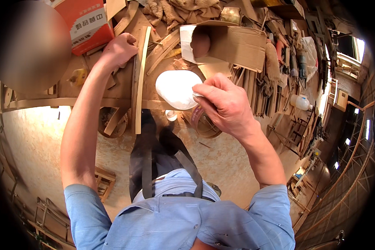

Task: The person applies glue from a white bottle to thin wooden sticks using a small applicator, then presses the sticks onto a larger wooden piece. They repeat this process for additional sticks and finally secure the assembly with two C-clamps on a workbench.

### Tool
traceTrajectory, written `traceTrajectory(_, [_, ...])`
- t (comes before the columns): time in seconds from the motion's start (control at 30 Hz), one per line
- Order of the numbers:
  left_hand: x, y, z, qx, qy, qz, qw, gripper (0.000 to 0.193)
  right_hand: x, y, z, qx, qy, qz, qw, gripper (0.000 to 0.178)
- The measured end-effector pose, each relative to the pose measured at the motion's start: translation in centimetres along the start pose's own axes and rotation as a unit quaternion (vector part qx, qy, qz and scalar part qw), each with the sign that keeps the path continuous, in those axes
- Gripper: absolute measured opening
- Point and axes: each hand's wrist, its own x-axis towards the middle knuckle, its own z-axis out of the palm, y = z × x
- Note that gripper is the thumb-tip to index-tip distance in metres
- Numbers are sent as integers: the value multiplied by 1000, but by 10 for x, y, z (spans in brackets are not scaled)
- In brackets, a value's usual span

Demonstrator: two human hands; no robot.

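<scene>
A right hand (227, 104) pinched the rim of a white object (175, 88) between thumb and fingers, above the front edge of a cluttered bench (116, 102), while the left hand (120, 49) curled beside a pale strip (141, 83), its grip impossible to tell. The strip jutted past the bench edge. Beyond lay an open carton (246, 46), a crumpled cloth (183, 10) and a red box (85, 25).
</scene>
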Motion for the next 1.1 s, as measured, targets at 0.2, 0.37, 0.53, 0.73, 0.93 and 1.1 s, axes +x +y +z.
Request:
traceTrajectory(0.2, [2,-8,3,9,39,22,999,46,3,0,0,37,6,24,999,7])
traceTrajectory(0.37, [-3,2,2,24,23,-2,999,45,-1,3,1,30,24,42,998,9])
traceTrajectory(0.53, [-10,9,-3,31,16,-13,999,44,2,0,-4,59,30,54,996,9])
traceTrajectory(0.73, [-9,9,0,37,30,-1,999,44,-8,-3,-40,329,174,90,924,10])
traceTrajectory(0.93, [-15,15,-5,27,13,-19,999,44,8,5,-90,387,263,12,884,23])
traceTrajectory(1.1, [-15,21,-5,29,3,-11,1000,44,24,7,-127,397,273,-35,875,26])
